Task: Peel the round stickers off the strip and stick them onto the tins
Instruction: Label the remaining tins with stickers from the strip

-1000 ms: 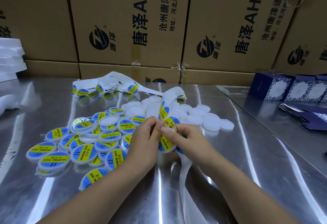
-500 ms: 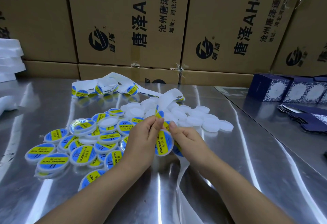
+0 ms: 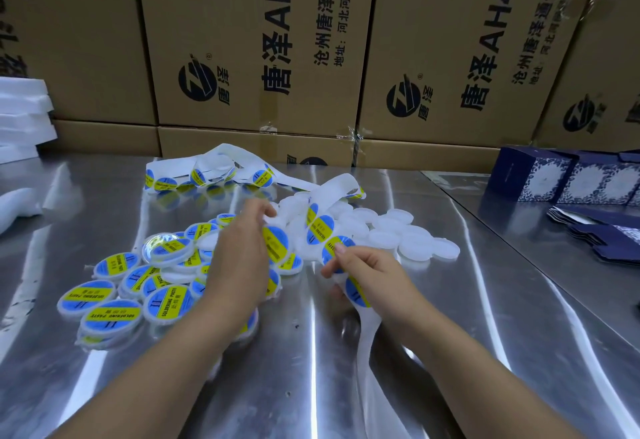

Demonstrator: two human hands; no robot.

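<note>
Right hand [image 3: 367, 275] on sticker strip [image 3: 320, 229]; left hand [image 3: 239, 258] beside labelled tins [image 3: 166, 301]

Blue-and-yellow stickers [image 3: 320, 229], white strip [image 3: 341, 184], white tins [image 3: 415, 248], brown cartons [image 3: 242, 40], navy white-patterned boxes [image 3: 540, 178]

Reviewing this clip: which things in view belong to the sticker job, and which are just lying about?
Job in hand: sticker strip, pinched by the right hand; labelled tins; plain white tins.

Lying about: cardboard cartons; blue patterned boxes; flat blue box blanks; white foam sheets.
</note>
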